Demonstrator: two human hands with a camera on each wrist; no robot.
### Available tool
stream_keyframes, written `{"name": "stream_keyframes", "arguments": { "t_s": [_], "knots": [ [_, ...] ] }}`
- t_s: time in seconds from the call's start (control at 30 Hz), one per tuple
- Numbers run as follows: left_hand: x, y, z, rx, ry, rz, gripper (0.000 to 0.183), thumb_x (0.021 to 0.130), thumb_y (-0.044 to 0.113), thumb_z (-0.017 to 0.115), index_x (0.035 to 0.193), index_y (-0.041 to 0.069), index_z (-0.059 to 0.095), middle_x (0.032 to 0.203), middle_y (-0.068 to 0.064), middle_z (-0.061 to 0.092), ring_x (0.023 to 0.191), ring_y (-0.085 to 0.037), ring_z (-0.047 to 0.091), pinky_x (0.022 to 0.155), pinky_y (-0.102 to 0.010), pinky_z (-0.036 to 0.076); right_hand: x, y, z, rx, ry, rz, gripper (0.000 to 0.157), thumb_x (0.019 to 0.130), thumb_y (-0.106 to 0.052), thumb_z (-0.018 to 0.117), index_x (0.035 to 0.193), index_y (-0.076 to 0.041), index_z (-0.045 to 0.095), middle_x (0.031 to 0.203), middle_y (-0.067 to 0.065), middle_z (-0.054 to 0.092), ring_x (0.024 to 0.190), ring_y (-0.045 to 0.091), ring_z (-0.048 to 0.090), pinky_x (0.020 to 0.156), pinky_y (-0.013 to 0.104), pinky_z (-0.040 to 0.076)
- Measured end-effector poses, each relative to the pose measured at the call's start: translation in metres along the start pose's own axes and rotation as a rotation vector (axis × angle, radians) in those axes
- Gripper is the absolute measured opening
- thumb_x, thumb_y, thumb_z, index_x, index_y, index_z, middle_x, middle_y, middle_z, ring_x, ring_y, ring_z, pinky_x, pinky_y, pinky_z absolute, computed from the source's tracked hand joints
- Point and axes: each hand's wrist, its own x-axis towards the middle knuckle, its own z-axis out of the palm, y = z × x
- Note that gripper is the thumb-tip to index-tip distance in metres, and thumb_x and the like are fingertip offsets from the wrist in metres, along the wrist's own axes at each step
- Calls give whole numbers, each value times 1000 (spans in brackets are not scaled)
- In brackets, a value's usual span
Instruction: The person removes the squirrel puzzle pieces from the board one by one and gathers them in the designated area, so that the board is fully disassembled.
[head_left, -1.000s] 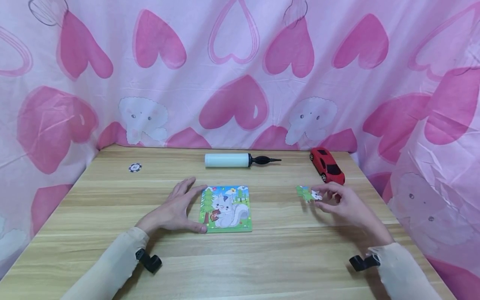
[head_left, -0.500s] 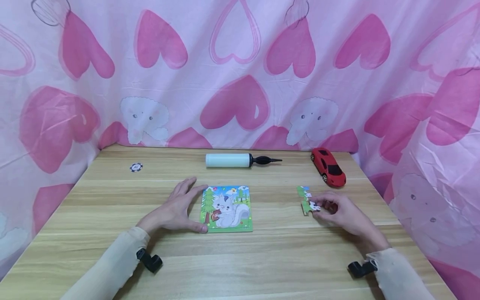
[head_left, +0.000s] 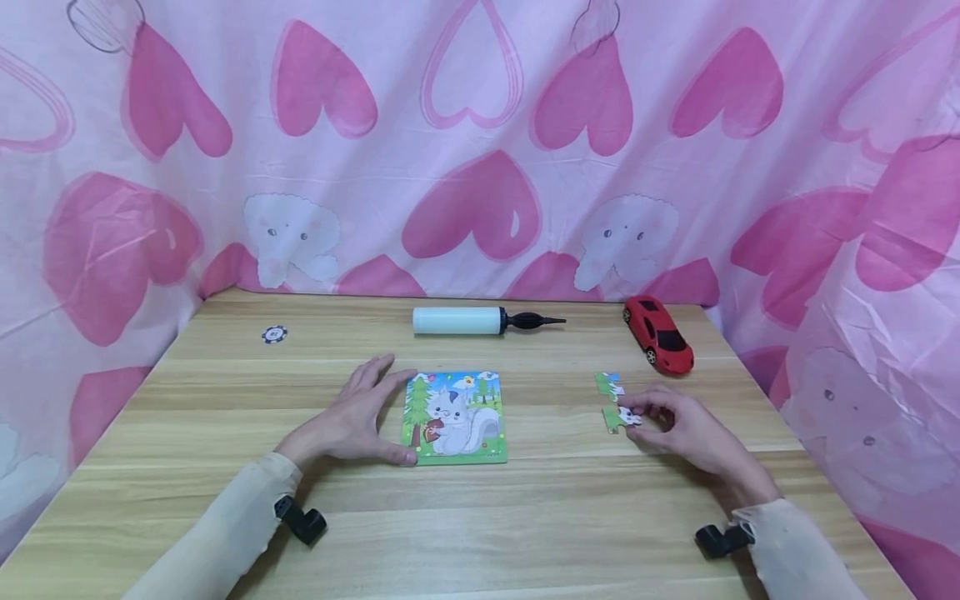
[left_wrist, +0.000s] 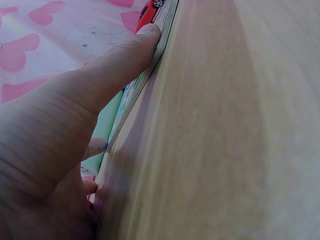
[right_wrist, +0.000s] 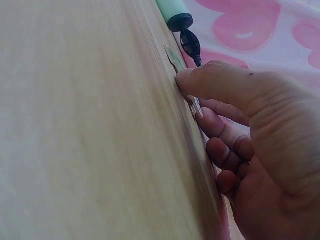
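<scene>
A square jigsaw puzzle [head_left: 459, 417] with a grey squirrel picture lies on the wooden table. My left hand [head_left: 341, 421] is spread along its left side, thumb on the near left corner and index fingertip at the far left corner. In the left wrist view the thumb [left_wrist: 125, 57] presses along the puzzle's thin edge. On the right, my right hand [head_left: 678, 425] pinches a small green and white puzzle piece [head_left: 615, 419] between thumb and fingers, low over the table. Just beyond it lies another puzzle piece [head_left: 609, 383], partly overlapped by the fingers.
A pale hand pump [head_left: 457, 321] with a black nozzle lies behind the puzzle. At the back right stands a red toy car [head_left: 658, 335], and a poker chip [head_left: 274, 334] lies at the back left. A pink heart-patterned curtain [head_left: 468, 208] hangs behind the table [head_left: 487, 533].
My right hand has brought the puzzle piece nearer to me and lower, uncovering the other piece beyond it. The left hand has stayed at the puzzle.
</scene>
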Motion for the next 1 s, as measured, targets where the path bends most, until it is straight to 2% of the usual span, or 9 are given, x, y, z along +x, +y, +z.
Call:
{"name": "stream_keyframes", "arguments": {
  "t_s": [0.5,0.73,1.0],
  "knots": [
    [-1,0,0,-5,-2,-4,135,67,78,95,174,20,37,183,-27,10,168,-53,9,128,-83,18,0,3,1,18,2,-11,46,94,-25,93,138,-19,78,115,0,70,103,17,59,83,23,52],
    [0,1,0,-8,-4,-5,135,67,78,95,174,20,37,183,-27,10,168,-53,9,128,-83,18,-1,1,-2,80,-11,38,50,96,-27,92,143,-19,76,121,3,71,108,21,61,86,23,53],
    [-1,1,-1,-10,-8,-6,136,67,78,95,175,20,36,183,-27,9,168,-54,8,128,-83,18,9,-14,-4,100,25,36,57,97,-25,90,150,-17,69,122,5,76,104,22,67,84,23,57]
  ]
}}
